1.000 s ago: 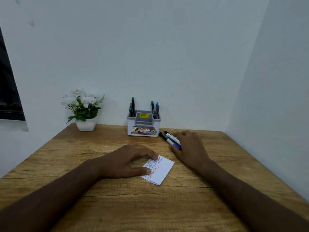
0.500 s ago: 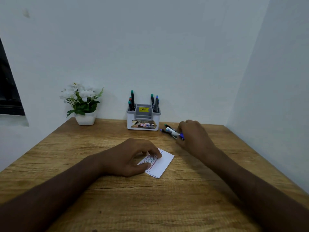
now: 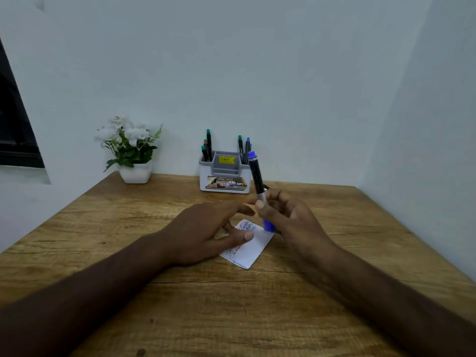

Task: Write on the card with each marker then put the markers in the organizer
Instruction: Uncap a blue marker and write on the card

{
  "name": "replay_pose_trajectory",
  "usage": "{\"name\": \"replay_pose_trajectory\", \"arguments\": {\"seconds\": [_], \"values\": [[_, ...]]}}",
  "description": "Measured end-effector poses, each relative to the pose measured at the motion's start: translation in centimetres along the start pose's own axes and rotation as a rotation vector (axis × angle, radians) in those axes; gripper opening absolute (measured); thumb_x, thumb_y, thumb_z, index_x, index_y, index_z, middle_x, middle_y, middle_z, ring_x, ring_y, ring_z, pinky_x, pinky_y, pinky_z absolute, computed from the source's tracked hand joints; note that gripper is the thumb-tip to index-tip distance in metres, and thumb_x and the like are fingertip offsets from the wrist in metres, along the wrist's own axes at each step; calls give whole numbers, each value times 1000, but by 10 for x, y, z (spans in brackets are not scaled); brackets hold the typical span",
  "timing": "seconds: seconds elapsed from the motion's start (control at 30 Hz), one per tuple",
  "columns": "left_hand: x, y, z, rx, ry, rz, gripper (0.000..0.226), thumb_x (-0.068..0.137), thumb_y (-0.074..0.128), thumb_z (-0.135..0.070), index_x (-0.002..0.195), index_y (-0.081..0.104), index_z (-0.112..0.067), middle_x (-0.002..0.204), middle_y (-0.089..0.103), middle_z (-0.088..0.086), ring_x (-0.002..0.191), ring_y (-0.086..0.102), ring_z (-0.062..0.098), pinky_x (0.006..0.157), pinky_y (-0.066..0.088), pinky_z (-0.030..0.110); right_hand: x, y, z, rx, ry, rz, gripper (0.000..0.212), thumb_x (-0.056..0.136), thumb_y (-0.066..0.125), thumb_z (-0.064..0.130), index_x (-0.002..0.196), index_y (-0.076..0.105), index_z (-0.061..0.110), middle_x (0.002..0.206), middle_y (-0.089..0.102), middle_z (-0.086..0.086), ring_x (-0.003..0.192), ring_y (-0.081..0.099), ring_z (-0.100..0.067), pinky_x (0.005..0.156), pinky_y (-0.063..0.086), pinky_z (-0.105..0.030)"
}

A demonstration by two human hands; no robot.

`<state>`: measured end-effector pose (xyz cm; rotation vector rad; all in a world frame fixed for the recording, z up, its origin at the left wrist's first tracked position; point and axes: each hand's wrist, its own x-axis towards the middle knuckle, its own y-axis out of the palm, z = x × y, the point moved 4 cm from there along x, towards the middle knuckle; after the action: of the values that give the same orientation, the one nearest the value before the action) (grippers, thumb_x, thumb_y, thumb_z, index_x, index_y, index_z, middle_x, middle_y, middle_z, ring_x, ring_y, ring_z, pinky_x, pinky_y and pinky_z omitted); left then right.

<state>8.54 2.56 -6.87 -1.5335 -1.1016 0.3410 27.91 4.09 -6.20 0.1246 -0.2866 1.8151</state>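
Head view: right hand (image 3: 291, 222) fingers grasping blue marker (image 3: 258, 180), left hand (image 3: 206, 233) fingers released on card (image 3: 251, 247), organizer (image 3: 225, 173) sticker "49.00"

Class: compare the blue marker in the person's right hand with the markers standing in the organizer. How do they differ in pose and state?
The blue marker is gripped in the right hand, tilted above the card; the organizer markers stand nearly upright, untouched, in the organizer. The held marker shows nearly its whole length; the stored ones show only their upper parts. All have dark barrels with coloured ends.
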Motion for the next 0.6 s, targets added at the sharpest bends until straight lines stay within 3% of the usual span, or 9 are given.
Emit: {"name": "replay_pose_trajectory", "arguments": {"seconds": [0.13, 0.23, 0.3, 0.37, 0.5, 0.6], "values": [[0, 0, -12, 143, -34, -84, 60, 94, 21, -86, 136, 47, -51, 108, 66, -30, 94, 64, -7, 73, 49, 27, 3, 4, -3, 20, -41, 3, 17, 97, 73, 28, 114, 73, 23, 98, 75, 7, 81, 68, 3, 66, 52, -15], [3, 3, -15, 236, -66, -108, 63, 95, 13, -81, 126, 53, -45, 87, 63, -23, 78, 59, -1, 61, 38, 23, 1, 6, -4, 7, -48, 36, 16, 101, 70, 25, 117, 70, 22, 99, 77, 4, 83, 71, -5, 69, 57, -24], [4, 5, -11, 278, -83, -92, 60, 95, 12, -79, 121, 54, -44, 79, 56, -20, 69, 50, 0, 58, 32, 24, -1, 6, -5, -52, -47, 43, 13, 100, 71, 22, 112, 69, 28, 103, 79, 8, 90, 75, -5, 81, 62, -28], [5, 6, -4, 291, -91, -78, 59, 96, 12, -77, 116, 54, -41, 78, 55, -17, 66, 49, 2, 57, 33, 28, 0, 4, -6, -76, -53, 30, 14, 99, 73, 17, 110, 71, 25, 106, 81, 6, 99, 77, -6, 93, 62, -31], [6, 5, 0, 298, -93, -69, 68, 96, 3, -77, 121, 55, -40, 88, 67, -13, 72, 57, 8, 61, 43, 37, 0, 1, -1, -72, -137, 53, 19, 100, 70, 9, 117, 78, 15, 111, 83, -1, 106, 78, -14, 91, 61, -27], [5, 5, 2, 256, -76, -52, 71, 95, 1, -80, 125, 55, -44, 95, 73, -12, 76, 61, 6, 67, 50, 38, 0, -2, 1, -82, -180, 79, 20, 101, 69, 16, 119, 78, 13, 115, 82, -2, 112, 77, -19, 100, 60, -38]]}}
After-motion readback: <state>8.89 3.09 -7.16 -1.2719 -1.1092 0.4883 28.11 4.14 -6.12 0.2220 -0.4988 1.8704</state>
